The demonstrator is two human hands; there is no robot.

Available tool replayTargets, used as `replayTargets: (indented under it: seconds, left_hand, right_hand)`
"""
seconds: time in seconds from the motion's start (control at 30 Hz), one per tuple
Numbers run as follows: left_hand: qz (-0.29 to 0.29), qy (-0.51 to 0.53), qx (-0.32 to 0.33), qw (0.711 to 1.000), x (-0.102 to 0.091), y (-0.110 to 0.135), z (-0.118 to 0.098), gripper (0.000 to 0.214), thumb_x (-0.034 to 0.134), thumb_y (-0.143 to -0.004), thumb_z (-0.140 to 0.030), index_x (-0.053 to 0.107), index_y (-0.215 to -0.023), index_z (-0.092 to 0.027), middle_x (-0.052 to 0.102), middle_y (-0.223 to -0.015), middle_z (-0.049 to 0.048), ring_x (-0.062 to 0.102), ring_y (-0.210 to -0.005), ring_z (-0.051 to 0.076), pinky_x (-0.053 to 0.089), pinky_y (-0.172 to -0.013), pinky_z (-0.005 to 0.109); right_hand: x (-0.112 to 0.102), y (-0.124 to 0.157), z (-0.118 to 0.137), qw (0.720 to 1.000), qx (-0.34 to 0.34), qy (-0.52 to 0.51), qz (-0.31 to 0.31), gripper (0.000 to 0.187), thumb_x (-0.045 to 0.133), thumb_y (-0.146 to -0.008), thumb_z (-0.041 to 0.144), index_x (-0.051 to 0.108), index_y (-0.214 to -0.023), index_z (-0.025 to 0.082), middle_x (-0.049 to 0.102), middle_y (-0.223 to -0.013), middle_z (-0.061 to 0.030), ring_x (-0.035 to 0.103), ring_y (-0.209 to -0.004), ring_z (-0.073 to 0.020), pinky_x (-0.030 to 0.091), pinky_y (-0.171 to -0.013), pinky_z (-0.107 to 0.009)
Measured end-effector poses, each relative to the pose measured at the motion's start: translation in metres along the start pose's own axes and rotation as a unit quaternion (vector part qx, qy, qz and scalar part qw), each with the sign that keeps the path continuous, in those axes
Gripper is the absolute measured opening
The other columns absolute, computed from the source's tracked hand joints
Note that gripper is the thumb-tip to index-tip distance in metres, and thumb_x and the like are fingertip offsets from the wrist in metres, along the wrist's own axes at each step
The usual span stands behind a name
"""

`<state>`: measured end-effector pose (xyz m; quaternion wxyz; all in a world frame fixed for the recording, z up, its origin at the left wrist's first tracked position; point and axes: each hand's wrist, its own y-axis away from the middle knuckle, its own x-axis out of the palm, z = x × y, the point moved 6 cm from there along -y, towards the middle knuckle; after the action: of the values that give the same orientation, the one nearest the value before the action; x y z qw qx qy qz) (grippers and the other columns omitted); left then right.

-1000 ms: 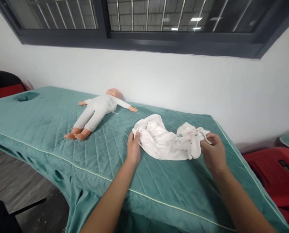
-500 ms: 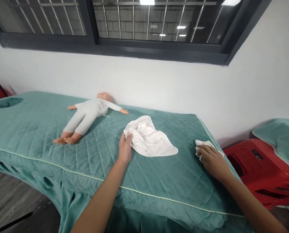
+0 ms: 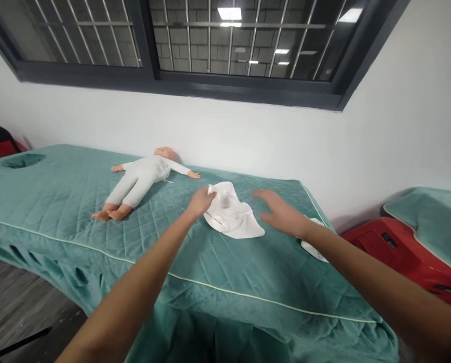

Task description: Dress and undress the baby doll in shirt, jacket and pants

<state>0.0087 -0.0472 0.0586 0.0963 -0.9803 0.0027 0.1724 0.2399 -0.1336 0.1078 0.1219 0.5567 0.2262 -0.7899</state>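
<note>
My left hand [image 3: 200,200] pinches the upper corner of a white baby garment [image 3: 233,218] and lifts it a little off the teal quilted bed cover [image 3: 77,201]. My right hand [image 3: 280,212] hovers open just to the right of that garment, fingers spread and empty. A second small white cloth [image 3: 315,248] lies by the bed's right edge, partly hidden under my right forearm. A baby doll [image 3: 142,179] in a white suit lies on its back near the wall, to the left of my hands.
The bed stands against a white wall under a dark-framed window. A red stool or chair [image 3: 399,247] stands on the right with another teal-covered bed [image 3: 433,217] beyond it. A face hole [image 3: 23,161] is at the bed's far left.
My right hand let go of the small white cloth at the bed's right edge and moved left, open, toward the larger garment. My left hand lifted the garment's corner up and away.
</note>
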Motion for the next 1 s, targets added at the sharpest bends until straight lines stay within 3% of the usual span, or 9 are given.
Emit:
replayTargets:
  seconds: [0.07,0.13,0.23,0.33,0.43,0.63,0.77,0.9,1.0]
  left_hand:
    - [0.076,-0.043,0.064,0.994,-0.009,-0.001,-0.055,0.008,0.070,-0.071,-0.027,0.067,-0.070,-0.019,0.071,-0.075,0.0017,0.063,-0.079,0.022,0.047,-0.081,0.033]
    - [0.147,-0.195,0.226,0.943,-0.014,0.013,-0.118,0.011,0.059,-0.080,-0.026,0.068,-0.076,-0.019,0.070,-0.078,0.0010,0.062,-0.075,0.020,0.046,-0.077,0.031]
    - [0.082,-0.327,0.295,0.894,-0.039,0.033,-0.178,0.016,0.055,-0.080,-0.022,0.070,-0.081,-0.018,0.069,-0.081,0.0026,0.062,-0.075,0.019,0.045,-0.074,0.031]
    - [0.083,-0.335,0.300,0.889,-0.059,0.049,-0.201,0.022,0.055,-0.083,-0.025,0.074,-0.092,-0.020,0.071,-0.084,0.0008,0.063,-0.079,0.019,0.045,-0.075,0.029]
    - [0.107,-0.334,0.299,0.888,-0.069,0.060,-0.204,0.024,0.056,-0.084,-0.031,0.075,-0.097,-0.022,0.072,-0.084,-0.0006,0.063,-0.079,0.018,0.046,-0.076,0.029]
    - [0.119,-0.346,0.322,0.873,-0.069,0.070,-0.197,0.024,0.055,-0.083,-0.029,0.074,-0.098,-0.022,0.069,-0.084,0.0001,0.064,-0.086,0.021,0.045,-0.084,0.033]
    - [0.075,-0.346,0.287,0.890,-0.075,0.058,-0.178,0.025,0.052,-0.080,-0.019,0.072,-0.095,-0.021,0.067,-0.091,0.0015,0.063,-0.101,0.026,0.042,-0.092,0.037]
    - [-0.013,-0.356,0.254,0.899,-0.085,0.042,-0.152,0.027,0.050,-0.074,-0.010,0.067,-0.092,-0.020,0.065,-0.100,0.0039,0.061,-0.102,0.027,0.042,-0.091,0.038]
    - [-0.068,-0.328,0.215,0.917,-0.090,0.034,-0.129,0.019,0.049,-0.074,-0.010,0.061,-0.086,-0.019,0.065,-0.099,0.0060,0.060,-0.095,0.024,0.044,-0.085,0.035]
  right_hand:
    - [-0.031,-0.039,0.030,0.998,-0.034,-0.052,-0.032,0.060,0.054,-0.084,0.022,0.044,-0.143,0.024,0.047,-0.151,-0.0106,0.047,-0.136,-0.0276,0.040,-0.111,-0.048]
    - [-0.056,-0.068,0.064,0.988,-0.122,-0.075,-0.050,0.063,0.058,-0.078,0.018,0.046,-0.140,0.020,0.048,-0.149,-0.0113,0.046,-0.135,-0.0278,0.037,-0.112,-0.046]
    - [-0.077,-0.091,0.097,0.972,-0.191,-0.129,-0.051,0.053,0.057,-0.072,0.014,0.056,-0.125,0.018,0.064,-0.124,-0.0072,0.058,-0.113,-0.0261,0.045,-0.096,-0.040]
    - [-0.086,-0.093,0.108,0.975,-0.157,-0.136,-0.079,0.021,0.062,-0.075,0.021,0.062,-0.095,0.016,0.066,-0.092,-0.0019,0.059,-0.088,-0.0214,0.042,-0.077,-0.031]
    - [-0.086,-0.082,0.113,0.984,-0.102,-0.135,-0.048,0.024,0.070,-0.078,0.038,0.060,-0.078,0.017,0.058,-0.074,0.0016,0.052,-0.073,-0.0158,0.035,-0.067,-0.027]
    - [-0.087,-0.054,0.114,0.980,-0.037,-0.191,0.035,0.036,0.066,-0.086,0.053,0.062,-0.081,0.018,0.055,-0.070,0.0023,0.047,-0.063,-0.0112,0.033,-0.061,-0.025]
    - [-0.089,-0.046,0.091,1.000,0.016,-0.015,0.002,0.022,0.060,-0.092,0.041,0.066,-0.090,0.020,0.060,-0.072,-0.0014,0.054,-0.069,-0.0167,0.040,-0.069,-0.029]
    - [-0.086,-0.037,0.059,0.984,0.091,0.152,-0.012,0.023,0.051,-0.091,0.024,0.068,-0.106,0.019,0.065,-0.085,-0.0087,0.060,-0.078,-0.0242,0.044,-0.075,-0.036]
    - [-0.085,-0.028,0.040,0.976,0.096,0.193,-0.031,0.027,0.044,-0.091,0.020,0.070,-0.098,0.018,0.066,-0.095,-0.0113,0.062,-0.085,-0.0264,0.046,-0.076,-0.038]
